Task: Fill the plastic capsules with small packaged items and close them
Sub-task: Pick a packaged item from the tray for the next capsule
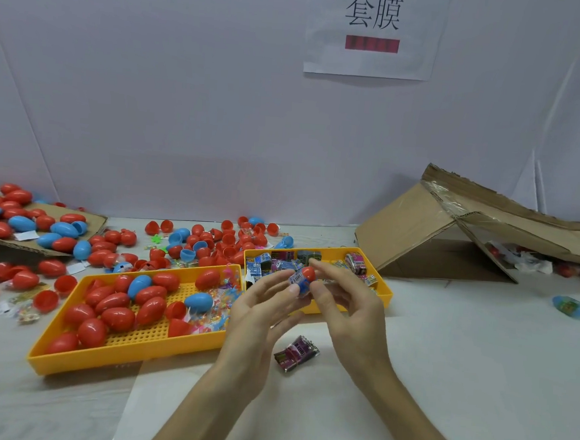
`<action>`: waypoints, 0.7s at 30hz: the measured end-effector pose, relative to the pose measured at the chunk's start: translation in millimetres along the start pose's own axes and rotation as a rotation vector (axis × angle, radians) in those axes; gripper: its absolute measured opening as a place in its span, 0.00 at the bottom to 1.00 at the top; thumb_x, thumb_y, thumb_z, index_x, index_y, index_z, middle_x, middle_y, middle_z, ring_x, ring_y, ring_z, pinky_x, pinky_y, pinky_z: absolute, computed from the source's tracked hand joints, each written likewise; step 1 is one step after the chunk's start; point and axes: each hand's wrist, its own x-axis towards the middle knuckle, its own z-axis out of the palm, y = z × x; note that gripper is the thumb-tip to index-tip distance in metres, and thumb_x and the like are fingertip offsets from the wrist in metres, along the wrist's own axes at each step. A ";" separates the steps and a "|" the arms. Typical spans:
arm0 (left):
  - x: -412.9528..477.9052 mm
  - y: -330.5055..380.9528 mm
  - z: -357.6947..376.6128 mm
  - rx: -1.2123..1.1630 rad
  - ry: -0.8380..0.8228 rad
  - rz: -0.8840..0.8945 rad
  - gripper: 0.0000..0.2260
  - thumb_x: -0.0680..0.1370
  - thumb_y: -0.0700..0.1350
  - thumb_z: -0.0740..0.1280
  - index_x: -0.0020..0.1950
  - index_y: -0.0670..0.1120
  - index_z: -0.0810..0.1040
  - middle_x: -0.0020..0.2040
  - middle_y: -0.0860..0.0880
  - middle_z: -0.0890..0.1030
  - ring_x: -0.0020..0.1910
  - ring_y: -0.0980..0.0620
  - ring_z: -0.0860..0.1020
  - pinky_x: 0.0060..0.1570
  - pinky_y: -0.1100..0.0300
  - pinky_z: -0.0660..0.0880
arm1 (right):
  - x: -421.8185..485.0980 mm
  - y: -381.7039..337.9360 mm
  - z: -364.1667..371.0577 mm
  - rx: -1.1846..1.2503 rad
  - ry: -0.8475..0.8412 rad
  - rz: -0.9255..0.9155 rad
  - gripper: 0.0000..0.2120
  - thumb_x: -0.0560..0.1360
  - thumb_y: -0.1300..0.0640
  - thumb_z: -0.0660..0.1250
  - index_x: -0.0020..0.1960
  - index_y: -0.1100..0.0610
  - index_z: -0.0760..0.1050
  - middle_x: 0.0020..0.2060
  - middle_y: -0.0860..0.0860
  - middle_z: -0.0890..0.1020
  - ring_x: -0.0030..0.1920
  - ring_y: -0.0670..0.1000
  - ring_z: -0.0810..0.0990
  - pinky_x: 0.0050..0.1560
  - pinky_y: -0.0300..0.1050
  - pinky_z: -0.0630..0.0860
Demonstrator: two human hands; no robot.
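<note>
Many closed red and blue plastic capsules (117, 317) lie in the yellow perforated tray (117, 362). My left hand (261, 310) pinches a blue-wrapped packet (299, 284), my right hand (348, 303) presses a red capsule half (308, 273) onto it; not yet closed.

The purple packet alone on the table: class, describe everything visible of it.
The purple packet is small, boxy and glossy like foil, with green and pale print too small to read. It lies askew on the white table, below the raised left hand and right hand, right of the nearer yellow tray. Only the table touches it.
</note>
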 end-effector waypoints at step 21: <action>3.7 0.2 -1.9 0.053 0.111 0.178 0.12 0.70 0.46 0.74 0.51 0.44 0.85 0.49 0.45 0.87 0.51 0.46 0.86 0.47 0.60 0.82 | 3.0 -1.9 -3.6 0.088 -0.008 0.070 0.15 0.69 0.53 0.76 0.56 0.46 0.81 0.49 0.44 0.86 0.53 0.48 0.85 0.51 0.38 0.81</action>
